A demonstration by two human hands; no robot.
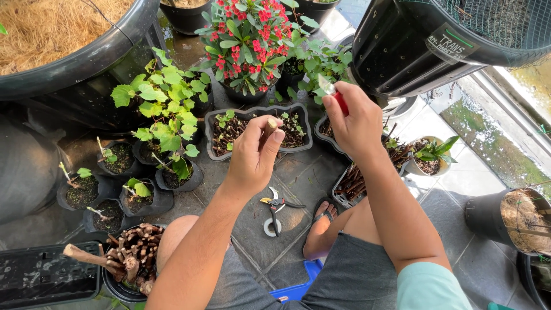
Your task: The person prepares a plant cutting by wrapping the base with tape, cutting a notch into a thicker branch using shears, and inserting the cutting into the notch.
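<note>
Head view: centre frame, left hand (255, 155) pinches a short cutting (271, 124); right hand (357, 123) grips a red-handled knife (333, 93). Behind them, a black tray (259, 110) holds soil and seedlings; lower left, a pot (117, 288) holds cut stems.

Bare forearms; pale teal short sleeve; grey shorts; dark sandal.

Sunlit grey stone-tiled floor (298, 178), perhaps damp, crowded with black pots (123, 166).
</note>
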